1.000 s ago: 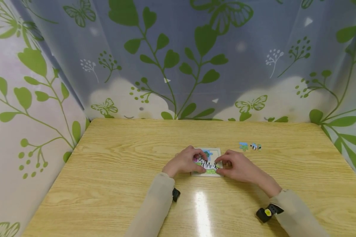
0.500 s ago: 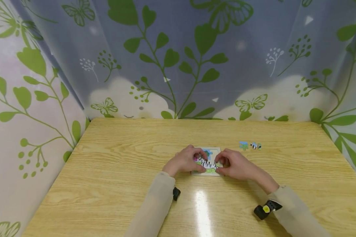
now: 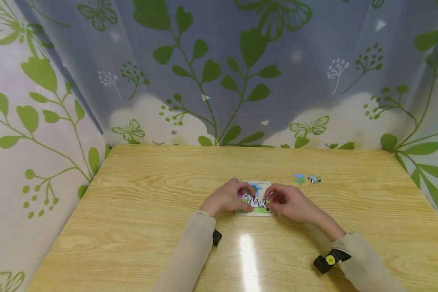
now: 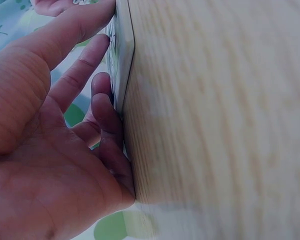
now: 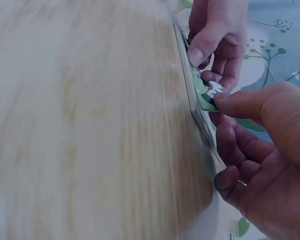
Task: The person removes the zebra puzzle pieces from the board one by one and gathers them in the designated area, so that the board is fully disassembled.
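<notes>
A small jigsaw puzzle with a pale tray frame (image 3: 254, 215) lies on the table, its picture a striped zebra (image 3: 255, 201) over green ground. My left hand (image 3: 227, 198) rests on the puzzle's left part, thumb at the lower side and fingertips at the upper side. At the right side, my right hand (image 3: 290, 203) pinches a green puzzle piece (image 5: 206, 104) with black and white on it. In the right wrist view the thumb (image 5: 235, 104) lies on the piece, which is tilted up over the tray's corner. The pinching fingertips behind it are partly hidden.
Two bits of puzzle lie loose to the right behind the tray: a blue and green piece (image 3: 299, 179) and a multicoloured one (image 3: 314, 179). The wooden table (image 3: 149, 182) ends at a leaf-patterned curtain (image 3: 219, 81). Each wrist wears a black camera.
The piece in my right hand has shifted slightly and its outer edge now tilts up, the right thumb and fingers closer together. My left hand stays in place.
</notes>
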{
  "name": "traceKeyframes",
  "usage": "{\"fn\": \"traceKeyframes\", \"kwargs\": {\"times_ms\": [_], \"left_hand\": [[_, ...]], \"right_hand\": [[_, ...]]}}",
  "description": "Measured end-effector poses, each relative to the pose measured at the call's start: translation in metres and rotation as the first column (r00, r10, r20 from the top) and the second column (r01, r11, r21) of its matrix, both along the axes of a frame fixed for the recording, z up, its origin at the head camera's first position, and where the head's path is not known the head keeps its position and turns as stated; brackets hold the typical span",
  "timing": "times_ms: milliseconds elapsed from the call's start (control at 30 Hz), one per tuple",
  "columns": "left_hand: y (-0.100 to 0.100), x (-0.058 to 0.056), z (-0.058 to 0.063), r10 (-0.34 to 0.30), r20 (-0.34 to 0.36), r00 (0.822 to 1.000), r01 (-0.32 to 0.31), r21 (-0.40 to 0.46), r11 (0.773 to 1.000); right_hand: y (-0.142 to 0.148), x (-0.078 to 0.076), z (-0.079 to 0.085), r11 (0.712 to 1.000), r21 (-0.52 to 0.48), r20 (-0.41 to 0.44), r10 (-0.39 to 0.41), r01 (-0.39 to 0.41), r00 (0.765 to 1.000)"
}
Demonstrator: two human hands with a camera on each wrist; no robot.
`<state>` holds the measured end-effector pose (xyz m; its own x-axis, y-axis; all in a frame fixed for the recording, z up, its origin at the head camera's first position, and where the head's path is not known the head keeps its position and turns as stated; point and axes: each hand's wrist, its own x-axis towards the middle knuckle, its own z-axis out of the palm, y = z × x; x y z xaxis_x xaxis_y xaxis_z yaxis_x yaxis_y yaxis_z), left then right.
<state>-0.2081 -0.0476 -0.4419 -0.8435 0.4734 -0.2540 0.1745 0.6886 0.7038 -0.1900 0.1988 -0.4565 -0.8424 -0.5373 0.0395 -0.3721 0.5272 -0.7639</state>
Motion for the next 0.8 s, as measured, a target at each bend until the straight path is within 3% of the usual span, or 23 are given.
{"fn": "traceKeyframes", "kwargs": {"times_ms": [800], "left_hand": [[0.001, 0.001, 0.000, 0.019, 0.031, 0.999, -0.021, 0.042, 0.999]], "right_hand": [[0.040, 0.003, 0.008, 0.984, -0.030, -0.014, -0.174, 0.173, 0.985]]}}
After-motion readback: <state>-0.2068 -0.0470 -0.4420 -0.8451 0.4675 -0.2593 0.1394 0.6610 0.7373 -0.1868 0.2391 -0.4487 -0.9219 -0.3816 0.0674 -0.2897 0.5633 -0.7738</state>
